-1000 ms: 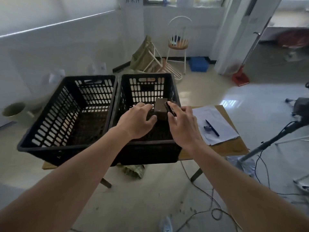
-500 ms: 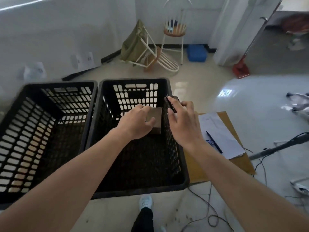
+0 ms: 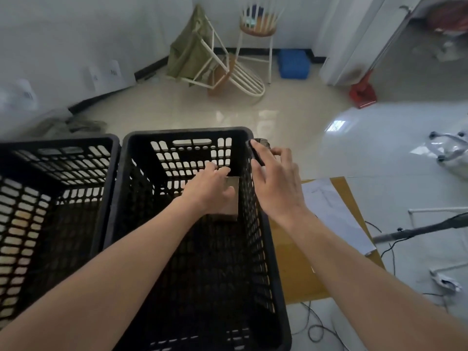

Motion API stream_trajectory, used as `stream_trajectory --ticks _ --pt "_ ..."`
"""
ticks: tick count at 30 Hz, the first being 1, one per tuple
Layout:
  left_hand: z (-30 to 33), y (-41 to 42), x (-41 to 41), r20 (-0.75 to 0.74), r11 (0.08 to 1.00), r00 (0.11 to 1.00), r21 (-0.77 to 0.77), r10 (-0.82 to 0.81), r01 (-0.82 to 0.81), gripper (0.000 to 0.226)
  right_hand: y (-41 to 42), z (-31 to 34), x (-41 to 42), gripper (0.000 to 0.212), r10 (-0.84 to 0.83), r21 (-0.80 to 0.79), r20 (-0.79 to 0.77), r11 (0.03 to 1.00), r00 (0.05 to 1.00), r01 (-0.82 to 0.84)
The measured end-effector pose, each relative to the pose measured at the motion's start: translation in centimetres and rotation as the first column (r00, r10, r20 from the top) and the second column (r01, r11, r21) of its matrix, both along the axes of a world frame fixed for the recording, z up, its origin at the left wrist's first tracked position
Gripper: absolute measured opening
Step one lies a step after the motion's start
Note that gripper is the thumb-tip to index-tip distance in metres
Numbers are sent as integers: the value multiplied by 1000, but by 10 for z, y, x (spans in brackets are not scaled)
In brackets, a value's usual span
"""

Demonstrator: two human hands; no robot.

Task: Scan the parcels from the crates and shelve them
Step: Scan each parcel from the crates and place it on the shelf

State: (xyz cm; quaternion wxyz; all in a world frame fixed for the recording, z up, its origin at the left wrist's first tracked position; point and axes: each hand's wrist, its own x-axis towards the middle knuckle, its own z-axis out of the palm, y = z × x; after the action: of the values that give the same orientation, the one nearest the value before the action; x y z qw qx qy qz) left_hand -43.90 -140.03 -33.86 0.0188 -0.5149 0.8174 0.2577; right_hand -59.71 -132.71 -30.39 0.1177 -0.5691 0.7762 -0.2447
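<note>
A small brown cardboard parcel [image 3: 231,201] is inside the right black crate [image 3: 274,274], close to its right wall. My left hand [image 3: 209,191] is down in that crate with thumb and fingers round the parcel. My right hand [image 3: 276,178] hovers over the crate's far right corner and grips a small dark scanner [image 3: 257,150] between thumb and fingers. A second black crate [image 3: 111,178] stands just to the left; I see no parcel in it.
The crates sit on a brown table [image 3: 296,272] with white paper sheets [image 3: 336,216] to the right. Cables trail on the tiled floor at lower right. A tipped white chair [image 3: 228,72], a stool [image 3: 258,29], a blue box [image 3: 293,63] and a red dustpan [image 3: 362,93] lie beyond.
The view has tilted down and closer over the crates. My left hand has lowered the parcel deeper into the right crate, and my right hand with the scanner has drawn apart from it.
</note>
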Motion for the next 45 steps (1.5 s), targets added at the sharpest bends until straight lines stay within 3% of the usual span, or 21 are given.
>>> stream_trajectory --ticks 8,18,26,35,45 --pt "-57 -13 -32 110 992 994 120 24 -37 85 -17 -28 -31 46 -25 -5 114 1000 993 25" --pt "-114 -8 -42 170 960 985 265 41 -86 108 -17 -52 -44 46 -29 22 127 999 992 27" --pt "-117 -1 -32 32 918 971 322 235 -233 115 -14 -49 -42 47 -25 13 111 1000 994 24" --pt "-65 5 -3 -66 901 931 284 359 -327 112 -3 -17 -28 48 11 -32 123 999 992 -7" --pt "2 23 42 -423 919 826 294 371 -263 123 23 11 -12 50 121 4 248 992 961 -126"
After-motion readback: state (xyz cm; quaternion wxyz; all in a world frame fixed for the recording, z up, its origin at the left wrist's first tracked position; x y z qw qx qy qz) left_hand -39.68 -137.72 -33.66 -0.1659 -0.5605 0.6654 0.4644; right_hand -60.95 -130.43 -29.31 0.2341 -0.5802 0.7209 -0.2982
